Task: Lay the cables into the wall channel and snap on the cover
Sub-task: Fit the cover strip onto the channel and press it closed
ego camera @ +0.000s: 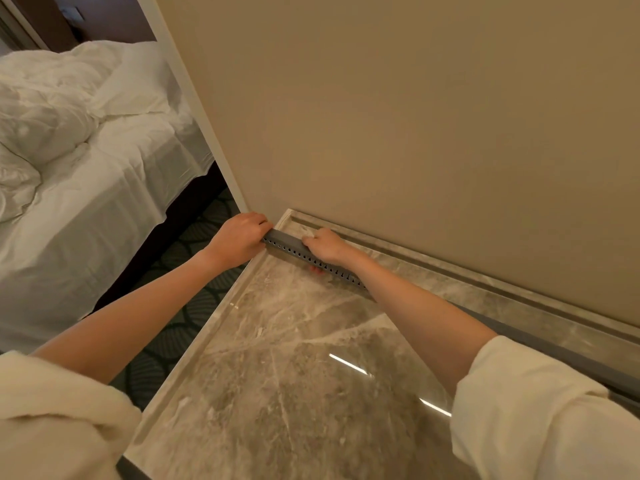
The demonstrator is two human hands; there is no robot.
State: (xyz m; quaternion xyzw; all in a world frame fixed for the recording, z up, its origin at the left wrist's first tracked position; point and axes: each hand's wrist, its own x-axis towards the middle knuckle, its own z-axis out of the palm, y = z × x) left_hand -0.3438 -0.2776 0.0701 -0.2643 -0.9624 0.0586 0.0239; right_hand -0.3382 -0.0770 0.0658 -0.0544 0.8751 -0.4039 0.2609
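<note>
Currently, left hand: fingers curled over the near end of the grey channel, gripping it at the marble top's far left corner. Right hand: fingers wrapped over the channel's top edge just beside the left hand, thumb side toward the wall; a fingertip shows reddish beneath the channel. Whether the cover is on cannot be told.

Channel runs along the back of the marble top, parallel to the wall, beside the raised marble ledge. Its front face carries a row of small slots. The far stretch passes under the right forearm and continues grey toward the right edge of the view.

Both sleeves cream, pushed up. Bed with white rumpled linen at left, patterned carpet between bed and top.
</note>
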